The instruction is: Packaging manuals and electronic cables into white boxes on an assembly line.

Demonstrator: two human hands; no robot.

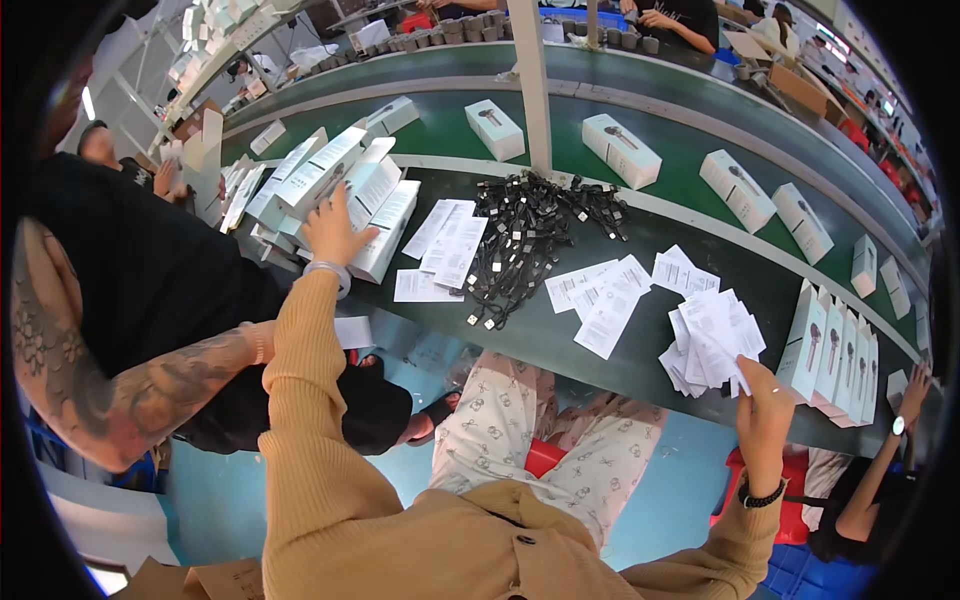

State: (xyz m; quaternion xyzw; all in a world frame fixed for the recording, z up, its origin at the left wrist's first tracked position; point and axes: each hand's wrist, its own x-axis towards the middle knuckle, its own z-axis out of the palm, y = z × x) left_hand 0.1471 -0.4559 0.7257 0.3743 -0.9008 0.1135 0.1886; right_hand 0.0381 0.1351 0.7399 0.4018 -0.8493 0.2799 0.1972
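My left hand [335, 232] reaches to the far left, its fingers spread over the end of a white carton [330, 172] in a leaning stack; I cannot tell whether it grips the carton. Some cartons beside it have raised flaps. At the right, my right hand [765, 405] pinches the edge of a folded white leaflet [741, 378] at the near side of a loose leaflet pile [712, 335]. Between my hands lies a tangled heap of black USB cables [520, 235]. More leaflets [605, 300] lie right of the cables, and others [445, 240] left of them.
Closed cartons stand in a row [830, 350] right of my right hand. Behind the bench, a green conveyor [550, 130] carries spaced white cartons [622, 150], with a pale post [530, 85] before it. A co-worker's tattooed arm [120, 390] is close at left; another co-worker's hand [912, 395] is at right.
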